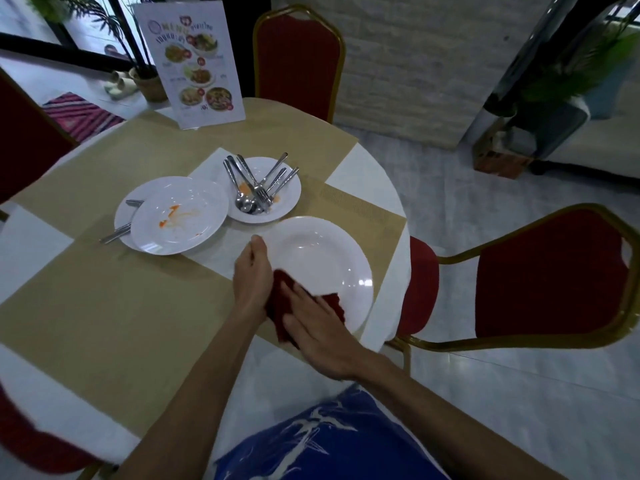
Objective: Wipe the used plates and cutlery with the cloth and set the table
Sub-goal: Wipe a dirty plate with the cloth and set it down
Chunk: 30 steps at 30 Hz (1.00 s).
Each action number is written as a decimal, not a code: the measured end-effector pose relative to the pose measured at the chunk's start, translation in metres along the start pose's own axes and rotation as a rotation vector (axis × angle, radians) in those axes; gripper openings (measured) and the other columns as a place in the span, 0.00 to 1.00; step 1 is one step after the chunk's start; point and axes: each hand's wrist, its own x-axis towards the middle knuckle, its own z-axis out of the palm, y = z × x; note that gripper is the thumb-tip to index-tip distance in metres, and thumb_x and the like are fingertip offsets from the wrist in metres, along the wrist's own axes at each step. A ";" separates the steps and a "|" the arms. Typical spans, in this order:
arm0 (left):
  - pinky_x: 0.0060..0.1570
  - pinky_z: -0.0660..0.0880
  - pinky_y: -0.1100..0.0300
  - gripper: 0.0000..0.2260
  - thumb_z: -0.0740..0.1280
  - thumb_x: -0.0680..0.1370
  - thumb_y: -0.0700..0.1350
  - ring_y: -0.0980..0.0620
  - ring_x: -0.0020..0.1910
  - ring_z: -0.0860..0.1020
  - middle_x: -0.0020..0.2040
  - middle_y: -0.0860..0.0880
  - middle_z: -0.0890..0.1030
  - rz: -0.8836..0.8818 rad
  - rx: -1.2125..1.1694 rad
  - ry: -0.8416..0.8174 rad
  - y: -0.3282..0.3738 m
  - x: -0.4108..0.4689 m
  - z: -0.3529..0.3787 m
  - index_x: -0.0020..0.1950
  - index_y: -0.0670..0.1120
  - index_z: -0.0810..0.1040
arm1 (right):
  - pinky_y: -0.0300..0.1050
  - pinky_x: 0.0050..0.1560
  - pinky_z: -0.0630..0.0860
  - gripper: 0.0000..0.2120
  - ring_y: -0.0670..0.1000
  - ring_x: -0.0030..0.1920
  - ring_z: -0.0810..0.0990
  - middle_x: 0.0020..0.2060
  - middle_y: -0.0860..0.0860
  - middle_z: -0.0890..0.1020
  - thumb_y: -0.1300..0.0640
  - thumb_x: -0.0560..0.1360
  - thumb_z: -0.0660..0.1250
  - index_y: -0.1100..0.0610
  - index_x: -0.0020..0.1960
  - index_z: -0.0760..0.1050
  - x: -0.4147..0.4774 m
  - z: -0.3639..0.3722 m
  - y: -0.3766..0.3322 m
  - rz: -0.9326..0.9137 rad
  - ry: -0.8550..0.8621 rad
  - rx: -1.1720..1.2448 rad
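left forearm (194, 382): bare, reaching up from the lower left, wrist straight.
left hand (252, 275): back toward the camera, fingers curled, thumb uppermost, gripping the rim of the plate (322, 254).
right forearm (433, 400): bare, entering from the lower right, angled toward the left hand.
right hand (320, 329): palm down, fingers straight and together, pressing flat on the cloth (333, 303); its fingertips lie just beside the left wrist.

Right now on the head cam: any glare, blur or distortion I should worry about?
Head view: small glare spots on the clean plate near its right rim; right hand and red cloth slightly motion-soft; fisheye bends the chair at the right edge; stained plate and cutlery read sharp; light dim, shadows soft.
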 end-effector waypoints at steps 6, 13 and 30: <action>0.61 0.74 0.48 0.20 0.53 0.83 0.59 0.47 0.55 0.78 0.53 0.46 0.81 0.015 -0.021 -0.010 0.001 -0.002 -0.009 0.52 0.49 0.79 | 0.62 0.78 0.49 0.37 0.54 0.82 0.44 0.82 0.50 0.50 0.42 0.77 0.36 0.55 0.82 0.53 0.017 -0.046 0.084 0.204 0.098 -0.494; 0.66 0.72 0.46 0.22 0.54 0.83 0.59 0.45 0.61 0.77 0.60 0.46 0.81 -0.030 0.012 -0.004 -0.008 -0.010 -0.006 0.59 0.46 0.80 | 0.49 0.80 0.43 0.27 0.47 0.82 0.45 0.82 0.45 0.50 0.54 0.84 0.51 0.50 0.83 0.51 -0.006 0.004 0.024 -0.075 -0.026 -0.098; 0.51 0.74 0.54 0.22 0.58 0.83 0.59 0.51 0.43 0.78 0.42 0.49 0.81 0.383 0.401 -0.444 0.067 0.009 -0.017 0.48 0.41 0.78 | 0.45 0.45 0.77 0.17 0.47 0.44 0.78 0.46 0.45 0.80 0.48 0.73 0.74 0.53 0.56 0.73 0.048 -0.127 0.050 0.108 0.330 0.083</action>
